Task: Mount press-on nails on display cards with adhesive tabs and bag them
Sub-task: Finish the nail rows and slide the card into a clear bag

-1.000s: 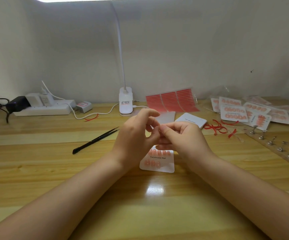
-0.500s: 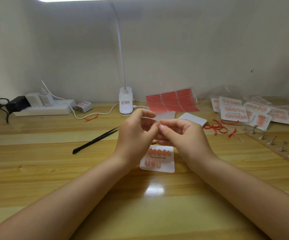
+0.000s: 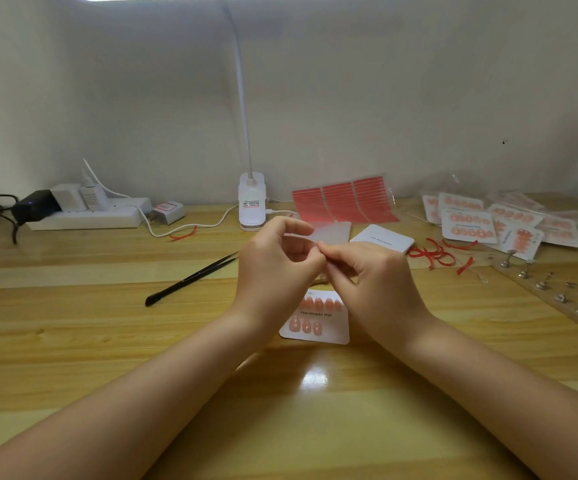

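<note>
A white display card (image 3: 315, 336) printed "Handmade Nail" lies flat on the wooden table, with a row of pink press-on nails above the print and three below. Just above it, my left hand (image 3: 273, 268) and my right hand (image 3: 374, 282) meet fingertip to fingertip. Together they pinch a small piece that the fingers hide, so I cannot tell what it is. A sheet of red adhesive tabs (image 3: 343, 200) lies behind the hands. A translucent sheet (image 3: 334, 232) and a stack of blank white cards (image 3: 383, 239) are also there.
Black tweezers (image 3: 190, 278) lie left of the hands. Bagged finished cards (image 3: 471, 223) are piled at the right. Nearby are loose red backing strips (image 3: 433, 256) and a clear strip of metal nail stands (image 3: 544, 289). A lamp base (image 3: 252, 206) and power strip (image 3: 86, 216) stand by the wall.
Both hands have lifted a little away from the card while their fingertips stay together. More of the card's upper nail row shows now.
</note>
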